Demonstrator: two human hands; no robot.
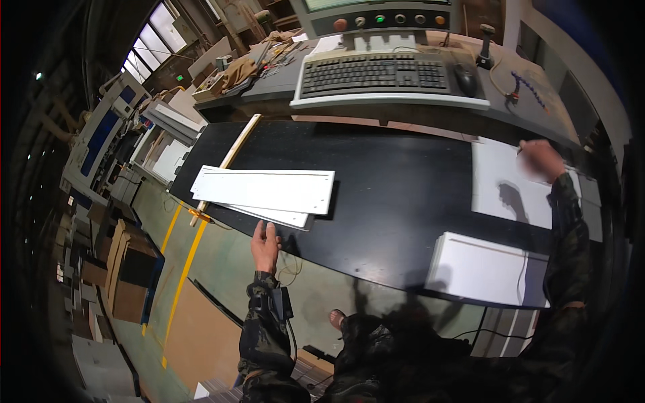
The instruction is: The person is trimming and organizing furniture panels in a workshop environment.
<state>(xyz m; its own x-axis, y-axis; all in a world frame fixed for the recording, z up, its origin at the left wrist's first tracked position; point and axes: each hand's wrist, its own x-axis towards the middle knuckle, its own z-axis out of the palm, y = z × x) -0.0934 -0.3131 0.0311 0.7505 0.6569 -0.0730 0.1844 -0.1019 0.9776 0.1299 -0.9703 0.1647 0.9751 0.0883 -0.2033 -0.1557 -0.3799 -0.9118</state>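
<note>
My left hand [266,247] is off the table's near edge, just below two long white panels [269,190]. Its fingers point up and are parted, with nothing between them. The panels overlap at a slight angle, the upper one showing small holes near its right end. My right hand [543,161], smeared by motion, hovers over a white board [504,178] at the table's right and casts a shadow on it. Whether its fingers hold anything cannot be made out. Nearer to me, a stack of white boards [487,270] lies at the table's front right edge.
Under the panels, a wooden strip [238,144] crosses the black table [383,188]. Beyond stand a keyboard [376,74], a mouse [465,80], a control panel with buttons [379,19] and a handheld scanner [486,47]. Stacked cardboard [134,275] sits on the floor at left.
</note>
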